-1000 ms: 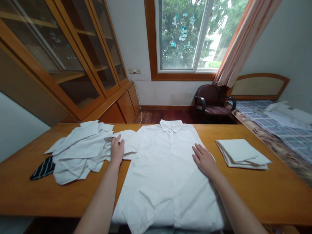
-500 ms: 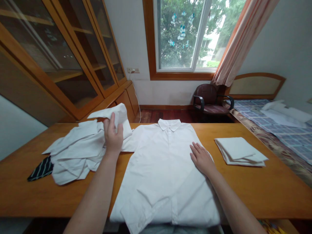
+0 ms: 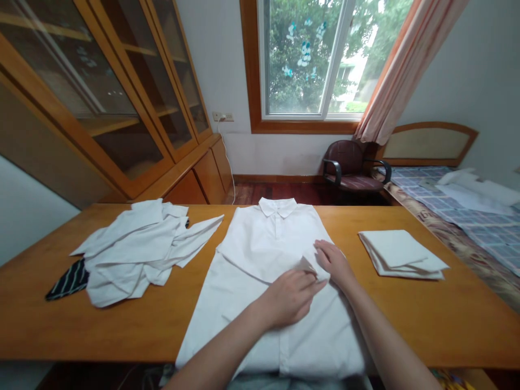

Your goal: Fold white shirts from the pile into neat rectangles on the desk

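A white collared shirt (image 3: pixel 260 244) lies flat, front down the middle of the wooden table (image 3: pixel 447 314), its collar at the far side. Its left sleeve is folded across the chest. My left hand (image 3: pixel 290 295) reaches across the shirt and pinches the sleeve's end near the right side. My right hand (image 3: pixel 335 262) rests just beyond it, fingers lying on the shirt beside that sleeve end.
A heap of white clothes (image 3: pixel 138 246) with a dark striped piece (image 3: pixel 69 279) lies at the table's left. Folded white garments (image 3: pixel 400 254) sit at the right. Beyond the table stand a wooden glass cabinet (image 3: pixel 122 103), an armchair (image 3: pixel 353 170) and a bed (image 3: pixel 471 211).
My left hand took hold of the shirt's left sleeve, lifted it, and carried it rightward across the chest. My right hand stayed roughly in place on the shirt.
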Action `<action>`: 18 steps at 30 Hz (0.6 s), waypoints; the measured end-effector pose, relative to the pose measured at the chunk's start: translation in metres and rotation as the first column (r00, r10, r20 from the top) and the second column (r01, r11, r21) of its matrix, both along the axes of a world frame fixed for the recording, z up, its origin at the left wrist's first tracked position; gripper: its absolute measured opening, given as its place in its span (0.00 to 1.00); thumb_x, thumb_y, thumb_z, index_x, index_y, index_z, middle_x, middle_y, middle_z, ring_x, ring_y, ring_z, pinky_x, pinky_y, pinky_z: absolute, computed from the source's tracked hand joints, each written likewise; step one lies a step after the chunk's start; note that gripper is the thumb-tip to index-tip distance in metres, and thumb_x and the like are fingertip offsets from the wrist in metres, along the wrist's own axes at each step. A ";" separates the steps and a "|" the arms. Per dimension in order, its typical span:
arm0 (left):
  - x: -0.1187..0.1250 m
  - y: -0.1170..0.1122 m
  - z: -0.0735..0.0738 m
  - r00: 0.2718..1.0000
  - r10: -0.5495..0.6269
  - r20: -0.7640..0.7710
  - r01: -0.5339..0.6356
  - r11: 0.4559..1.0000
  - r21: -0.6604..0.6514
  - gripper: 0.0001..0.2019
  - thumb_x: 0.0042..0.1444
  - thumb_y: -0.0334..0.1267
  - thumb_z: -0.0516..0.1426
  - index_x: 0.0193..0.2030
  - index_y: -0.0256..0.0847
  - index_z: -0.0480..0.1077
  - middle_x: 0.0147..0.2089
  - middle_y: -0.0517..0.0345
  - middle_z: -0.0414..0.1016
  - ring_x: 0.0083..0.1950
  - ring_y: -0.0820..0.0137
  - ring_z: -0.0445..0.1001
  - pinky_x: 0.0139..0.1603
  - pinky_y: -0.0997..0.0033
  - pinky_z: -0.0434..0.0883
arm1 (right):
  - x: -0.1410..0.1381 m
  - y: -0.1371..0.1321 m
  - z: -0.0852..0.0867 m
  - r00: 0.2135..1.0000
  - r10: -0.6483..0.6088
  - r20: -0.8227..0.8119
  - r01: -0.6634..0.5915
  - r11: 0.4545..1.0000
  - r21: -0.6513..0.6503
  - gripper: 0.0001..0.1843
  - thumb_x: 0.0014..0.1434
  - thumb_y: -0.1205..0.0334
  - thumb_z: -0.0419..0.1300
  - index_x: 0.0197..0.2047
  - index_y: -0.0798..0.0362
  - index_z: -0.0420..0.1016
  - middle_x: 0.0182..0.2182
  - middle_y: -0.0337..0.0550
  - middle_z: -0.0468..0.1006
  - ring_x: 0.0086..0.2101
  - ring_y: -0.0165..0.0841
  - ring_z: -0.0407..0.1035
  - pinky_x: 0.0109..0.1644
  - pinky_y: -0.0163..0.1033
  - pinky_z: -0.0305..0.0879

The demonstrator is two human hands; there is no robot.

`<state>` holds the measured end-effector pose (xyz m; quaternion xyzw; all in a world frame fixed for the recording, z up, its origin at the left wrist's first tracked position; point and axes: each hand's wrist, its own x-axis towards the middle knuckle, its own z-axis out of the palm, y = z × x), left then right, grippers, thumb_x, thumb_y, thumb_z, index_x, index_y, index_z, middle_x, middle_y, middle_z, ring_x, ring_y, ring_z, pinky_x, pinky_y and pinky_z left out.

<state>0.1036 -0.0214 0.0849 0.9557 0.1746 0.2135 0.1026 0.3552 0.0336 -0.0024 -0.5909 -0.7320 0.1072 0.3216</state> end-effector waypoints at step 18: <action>-0.104 0.013 -0.027 0.912 0.397 0.100 -0.373 0.907 -0.194 0.13 0.54 0.25 0.49 0.32 0.41 0.73 0.32 0.54 0.76 0.37 0.66 0.74 0.42 0.64 0.73 | -0.010 -0.019 0.049 0.946 0.112 -0.304 -0.219 0.914 -0.342 0.29 0.67 0.41 0.48 0.34 0.51 0.82 0.36 0.46 0.82 0.42 0.41 0.74 0.50 0.44 0.67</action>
